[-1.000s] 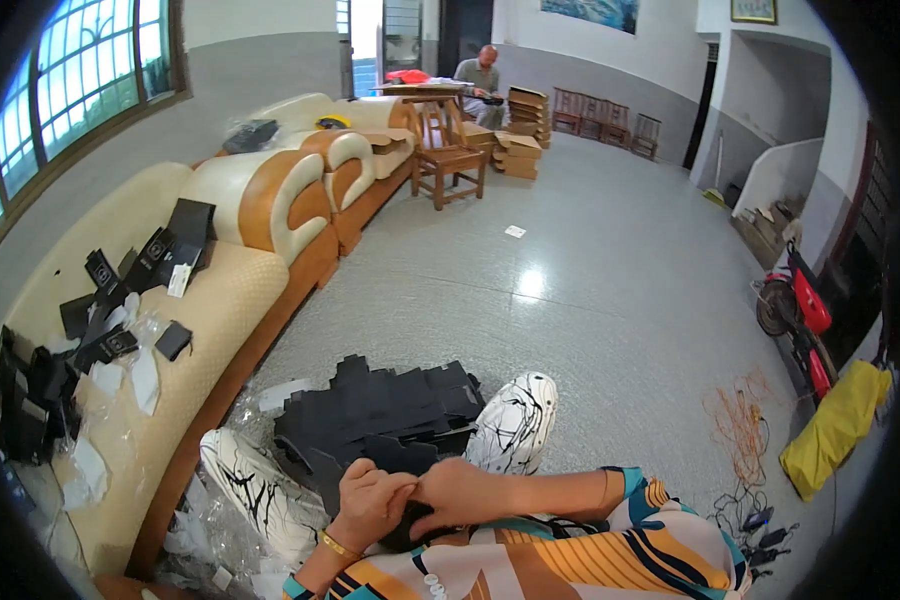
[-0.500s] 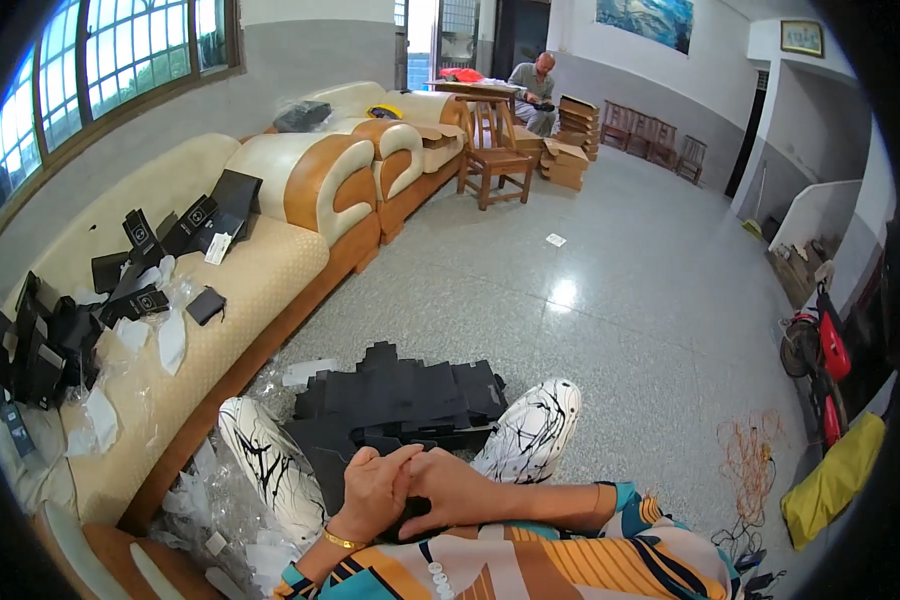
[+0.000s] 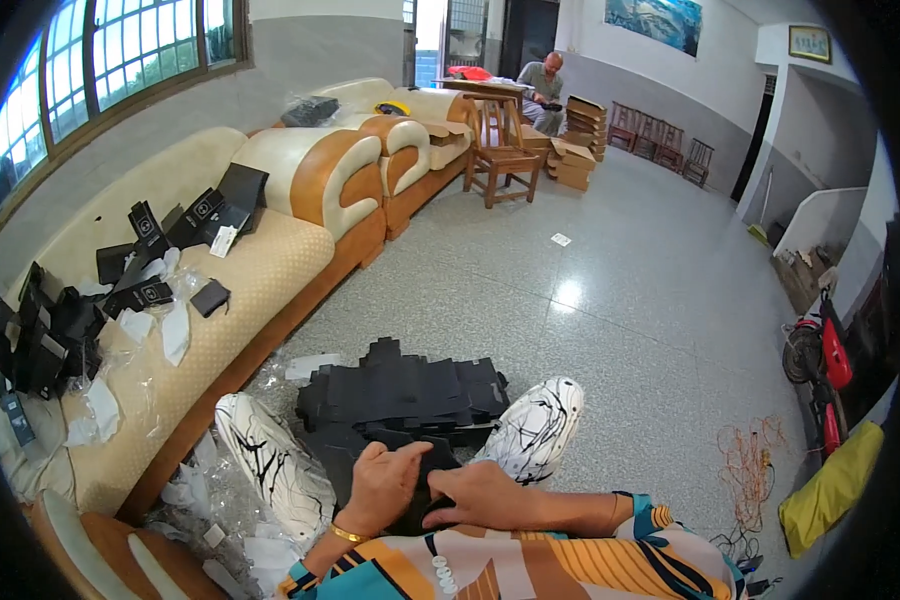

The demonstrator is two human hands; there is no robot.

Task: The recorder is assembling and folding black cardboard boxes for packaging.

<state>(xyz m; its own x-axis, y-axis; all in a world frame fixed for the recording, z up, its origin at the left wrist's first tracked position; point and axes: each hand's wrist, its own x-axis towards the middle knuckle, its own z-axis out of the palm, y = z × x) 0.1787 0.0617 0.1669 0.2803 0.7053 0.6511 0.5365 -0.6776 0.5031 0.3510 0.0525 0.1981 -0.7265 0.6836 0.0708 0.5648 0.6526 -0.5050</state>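
Low over my lap, my left hand (image 3: 382,490) and my right hand (image 3: 480,495) are closed around the edges of a black cardboard box (image 3: 416,508). Much of it is hidden by my hands, so its full shape cannot be made out. My left thumb and forefinger lie along its far side; the right fingers curl over its right side. Just beyond, between my two white shoes with black streaks, a pile of flattened black cardboard boxes (image 3: 400,393) rests on the floor.
Several black boxes (image 3: 135,290) and torn clear wrapping lie on the cream sofa (image 3: 290,240) at left. Plastic scraps litter the floor beside my left leg. Cables (image 3: 750,465) and a yellow bag (image 3: 832,490) are at right. Farther off, a person (image 3: 542,90) sits near a wooden chair (image 3: 500,150) and cartons.
My hands have moved apart from nearly touching, the right one shifting a little to the right. More black cardboard shows between them. The view has shifted slightly.
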